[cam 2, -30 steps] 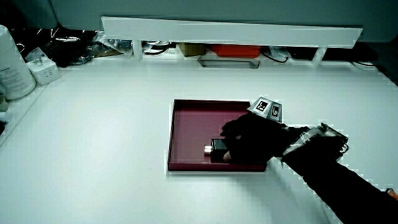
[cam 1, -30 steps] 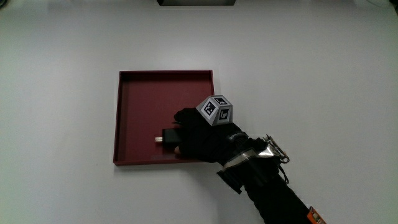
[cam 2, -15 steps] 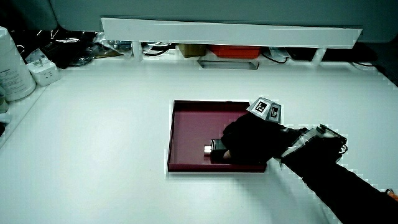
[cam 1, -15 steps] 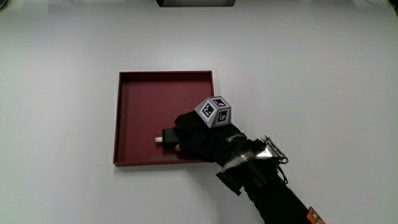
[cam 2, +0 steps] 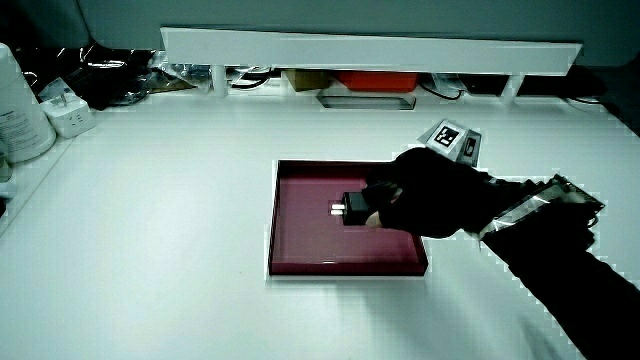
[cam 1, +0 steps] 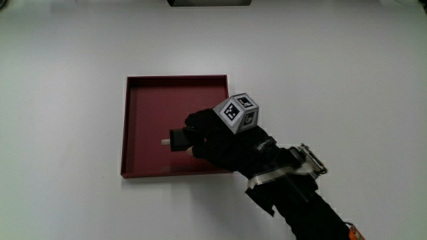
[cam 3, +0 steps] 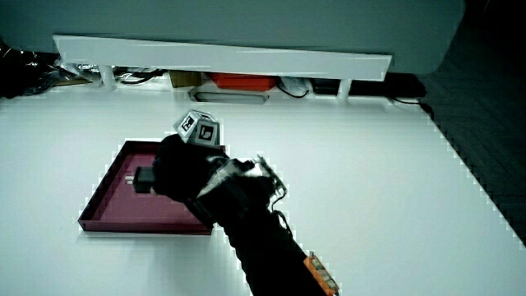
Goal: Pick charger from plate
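A square dark red plate (cam 1: 143, 107) (cam 2: 305, 245) (cam 3: 111, 205) lies on the white table. The gloved hand (cam 1: 213, 139) (cam 2: 425, 192) (cam 3: 182, 168) is above the plate, its fingers shut on a small black charger (cam 1: 179, 139) (cam 2: 353, 207) (cam 3: 145, 177). The charger's pale prongs (cam 1: 164, 141) stick out away from the palm. In both side views the charger hangs a little above the plate's floor. A patterned cube (cam 1: 238, 112) sits on the back of the hand.
A low white partition (cam 2: 370, 50) (cam 3: 222, 56) runs along the table's edge farthest from the person, with cables and boxes under it. A white adapter (cam 2: 70, 112) and a white container (cam 2: 20, 105) stand at the table's corner.
The hand has closed on the charger and raised it off the plate's floor, shifting it slightly away from the person.
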